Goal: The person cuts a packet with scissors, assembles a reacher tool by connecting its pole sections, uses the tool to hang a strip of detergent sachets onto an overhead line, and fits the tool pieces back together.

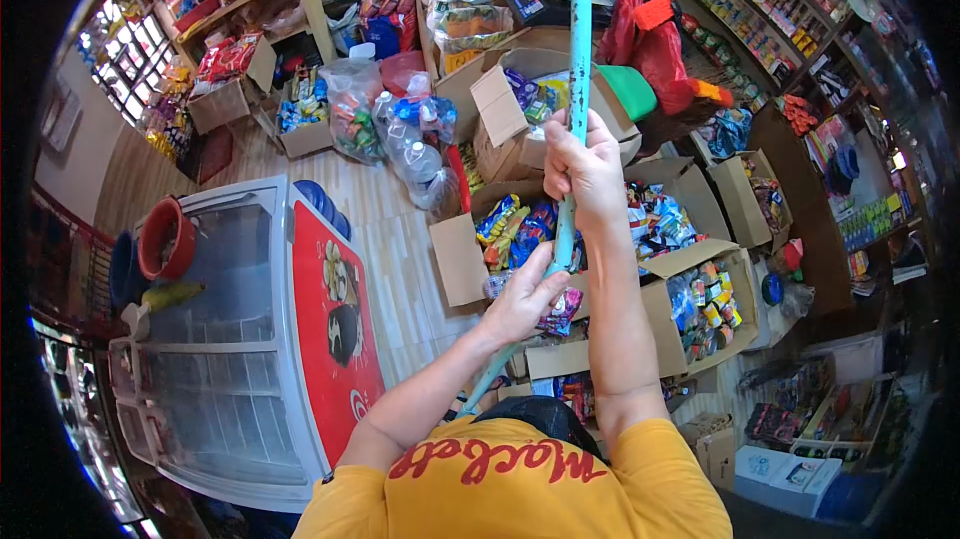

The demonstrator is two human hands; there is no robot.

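A long turquoise pole [578, 49] with chipped paint runs from the top edge of the view down toward my body. My right hand [588, 169] is wrapped round its middle part. Lower down, my left hand [525, 297] is closed around the same pole, which slants to the lower left below it. The pole's upper end is cut off by the frame, and its lower end is hidden near my waist. Behind and below my hands stands an open carton [456, 257] with colourful snack packets [535, 229] in it.
At left stands a glass-topped freezer [225, 314] with a red basin [166, 239] on it. Large plastic bottles [418, 154] stand on the wood-look floor. Several cartons of goods [748, 324] lie at right, below stocked shelves [760, 14]. A green lid-like object [628, 91] is beside the pole.
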